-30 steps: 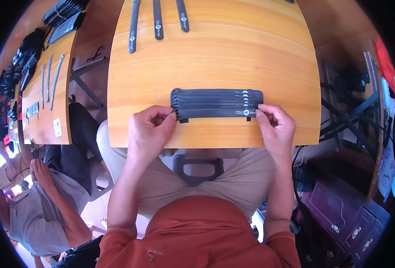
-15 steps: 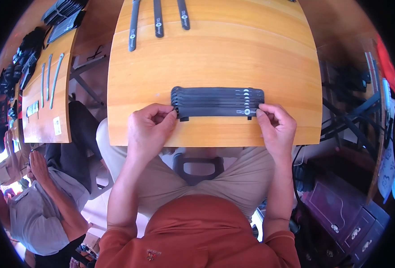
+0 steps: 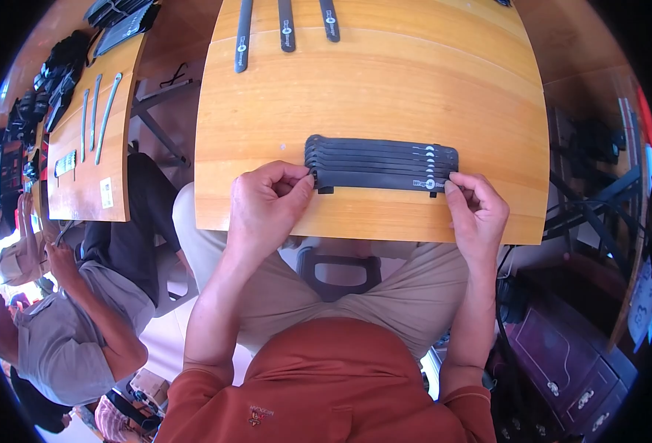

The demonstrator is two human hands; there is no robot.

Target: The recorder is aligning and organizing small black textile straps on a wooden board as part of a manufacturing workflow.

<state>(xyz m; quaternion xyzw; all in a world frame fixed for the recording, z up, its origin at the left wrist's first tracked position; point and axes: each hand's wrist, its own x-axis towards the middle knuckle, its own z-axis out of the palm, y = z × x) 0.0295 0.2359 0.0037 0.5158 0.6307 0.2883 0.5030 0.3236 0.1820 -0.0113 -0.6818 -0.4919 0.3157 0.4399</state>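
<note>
A stack of dark grey straps [image 3: 377, 161] lies near the front edge of the table, fanned so that each overlaps the one behind it. White printed marks line up toward their right ends. My left hand [image 3: 270, 201] pinches the left end of the nearest strap between thumb and forefinger. At its right end, my right hand [image 3: 479, 210] grips the same strap in a thumb-and-finger pinch. Two small black tabs stick out below the near edge, the left tab [image 3: 326, 190] beside my left thumb and the right tab [image 3: 433, 194] beside my right thumb.
Three loose straps [image 3: 287, 28] lie apart at the far left of the wooden table [image 3: 385, 88]. Left of it is another table [image 3: 82, 193] with several straps and dark bundles, where a person in grey [image 3: 71, 336] sits. Drawers [image 3: 569, 362] stand at lower right.
The whole view has shifted, so the table and both hands sit farther right in the picture. My pinch on the strap looks the same. The neighbouring person's hand has moved slightly.
</note>
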